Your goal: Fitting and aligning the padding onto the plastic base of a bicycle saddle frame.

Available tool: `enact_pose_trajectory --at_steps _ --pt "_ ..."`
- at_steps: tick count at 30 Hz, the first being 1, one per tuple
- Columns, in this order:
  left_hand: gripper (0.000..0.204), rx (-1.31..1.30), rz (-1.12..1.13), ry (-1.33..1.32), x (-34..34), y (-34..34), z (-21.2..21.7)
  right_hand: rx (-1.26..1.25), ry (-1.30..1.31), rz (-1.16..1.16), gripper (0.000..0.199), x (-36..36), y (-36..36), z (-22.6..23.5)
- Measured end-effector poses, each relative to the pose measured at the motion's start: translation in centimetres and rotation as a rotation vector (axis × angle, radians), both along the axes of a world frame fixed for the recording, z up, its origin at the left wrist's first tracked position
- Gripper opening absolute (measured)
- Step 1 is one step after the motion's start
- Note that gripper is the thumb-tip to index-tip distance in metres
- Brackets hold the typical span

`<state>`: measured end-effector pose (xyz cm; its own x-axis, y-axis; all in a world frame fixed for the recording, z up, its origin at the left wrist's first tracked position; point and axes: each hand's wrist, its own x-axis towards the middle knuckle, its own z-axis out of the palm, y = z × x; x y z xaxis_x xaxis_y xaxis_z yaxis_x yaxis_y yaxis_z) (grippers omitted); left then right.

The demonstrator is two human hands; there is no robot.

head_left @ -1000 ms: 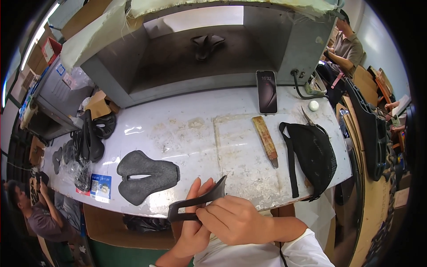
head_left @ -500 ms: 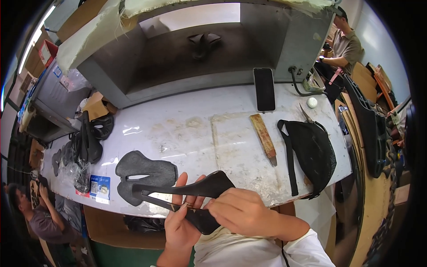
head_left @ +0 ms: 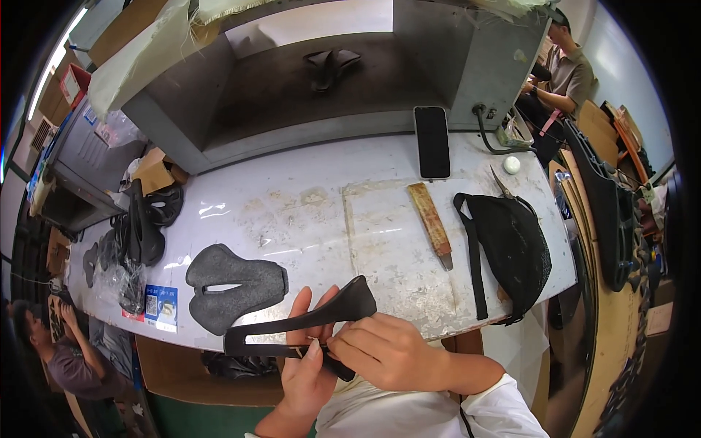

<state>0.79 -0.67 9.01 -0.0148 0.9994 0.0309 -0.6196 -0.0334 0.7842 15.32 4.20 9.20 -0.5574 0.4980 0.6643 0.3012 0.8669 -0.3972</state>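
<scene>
I am working in a workshop: a stained white bench (head_left: 307,212) in the middle, black seat pads (head_left: 139,233) piled at left, cardboard boxes (head_left: 157,171) upper left.

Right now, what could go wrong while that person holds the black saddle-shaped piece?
The black saddle shell is held by both hands, left hand and right hand, past the table's front edge; if it slips, it would probably fall to the floor. The wooden-handled tool lies close by, so a sleeve might knock it. The grey pad sits near the edge and could get pushed off.
</scene>
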Motion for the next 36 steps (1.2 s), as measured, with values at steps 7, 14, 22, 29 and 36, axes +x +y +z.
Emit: enact_pose_trajectory --at_steps 7,14,22,29,36 --pt "0.068 0.001 -0.016 0.037 -0.1 0.0 -0.2 -0.002 -0.036 0.021 0.020 0.2 0.2 -0.3" --pt "0.074 0.018 0.145 0.174 -0.3 0.3 1.2 -0.289 0.268 -0.028 0.009 3.9 0.0 -1.0" --pt "0.096 0.271 -0.146 1.748 1.6 2.5 -4.0 -1.003 -0.006 -0.299 0.008 14.6 -5.7 -3.8" --pt "0.055 0.365 -0.083 1.639 0.5 2.7 -3.6 -0.595 -0.501 -0.893 0.011 19.9 -10.6 -11.6" --pt "0.037 0.505 -0.098 1.678 -1.6 2.7 -6.8 -0.859 -0.217 -0.879 0.012 17.6 -8.7 -7.3"
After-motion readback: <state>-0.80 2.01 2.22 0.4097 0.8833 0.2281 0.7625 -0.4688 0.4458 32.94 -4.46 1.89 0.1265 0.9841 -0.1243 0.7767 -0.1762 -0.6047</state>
